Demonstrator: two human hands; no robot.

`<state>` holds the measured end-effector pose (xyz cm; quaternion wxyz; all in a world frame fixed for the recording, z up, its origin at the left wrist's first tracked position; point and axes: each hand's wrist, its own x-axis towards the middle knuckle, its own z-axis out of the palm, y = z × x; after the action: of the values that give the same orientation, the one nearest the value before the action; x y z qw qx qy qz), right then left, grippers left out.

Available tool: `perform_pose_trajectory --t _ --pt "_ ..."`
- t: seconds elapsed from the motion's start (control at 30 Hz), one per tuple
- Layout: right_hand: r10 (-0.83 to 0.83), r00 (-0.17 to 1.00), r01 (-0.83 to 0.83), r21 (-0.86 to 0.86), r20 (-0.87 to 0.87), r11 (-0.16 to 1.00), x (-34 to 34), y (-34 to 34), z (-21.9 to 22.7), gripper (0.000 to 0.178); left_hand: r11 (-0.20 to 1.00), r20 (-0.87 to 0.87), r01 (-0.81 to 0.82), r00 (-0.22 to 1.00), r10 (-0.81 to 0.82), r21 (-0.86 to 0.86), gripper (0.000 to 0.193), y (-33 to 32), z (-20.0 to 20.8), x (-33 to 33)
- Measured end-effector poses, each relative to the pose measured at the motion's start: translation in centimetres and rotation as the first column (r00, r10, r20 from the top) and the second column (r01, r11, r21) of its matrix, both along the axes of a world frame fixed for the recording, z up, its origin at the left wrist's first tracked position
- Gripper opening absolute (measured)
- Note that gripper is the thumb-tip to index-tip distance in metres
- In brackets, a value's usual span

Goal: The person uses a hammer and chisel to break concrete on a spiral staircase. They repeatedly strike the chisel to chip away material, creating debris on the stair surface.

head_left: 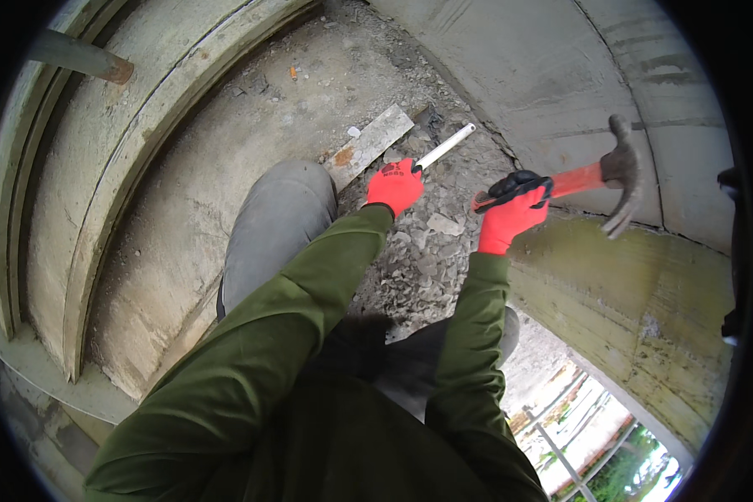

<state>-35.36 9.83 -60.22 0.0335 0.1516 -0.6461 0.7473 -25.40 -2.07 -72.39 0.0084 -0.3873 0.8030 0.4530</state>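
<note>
A grey wall [552, 71] fills the upper right of the frame, with broken rubble [414, 263] strewn from the centre toward its foot. A flat board [385, 138] lies above centre, just beyond my left hand [393, 186]. Right of centre, my gloved right hand [513, 216] has its fingers clamped round the handle of a hammer [579, 179], whose head stands out toward the right of the frame. Smallest is the white rod [446, 145], above centre; my left fingers are closed round its lower part, and I can't see its end inside my fist. Its long axis slants up and right, its free end bare. The hammer's head sits well apart, right of that end and slightly lower.
</note>
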Motion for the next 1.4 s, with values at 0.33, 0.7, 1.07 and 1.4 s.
perform_pose_trajectory --t 0.33,0.7,1.07,1.4 --pt "-0.006 0.854 -0.119 0.206 0.520 0.971 1.4 0.3 -0.8 0.047 0.998 0.018 -0.059 0.998 0.059 0.012 0.029 -0.1 -0.7 -0.2" --pt "-0.170 0.717 -0.261 0.486 0.676 0.834 1.9 2.3 -9.5 0.047 0.999 0.060 -0.001 0.998 -0.002 0.052 0.029 1.2 -0.8 -0.2" --pt "-0.340 0.923 0.243 0.411 0.181 0.878 0.3 1.9 -8.2 0.036 0.996 0.046 -0.015 0.999 0.011 0.093 0.029 0.8 0.1 -0.7" --pt "-0.115 0.924 0.041 0.206 0.364 0.978 -0.5 1.2 0.8 0.039 0.995 0.079 -0.017 0.997 0.010 0.095 0.030 0.6 -1.5 0.1"
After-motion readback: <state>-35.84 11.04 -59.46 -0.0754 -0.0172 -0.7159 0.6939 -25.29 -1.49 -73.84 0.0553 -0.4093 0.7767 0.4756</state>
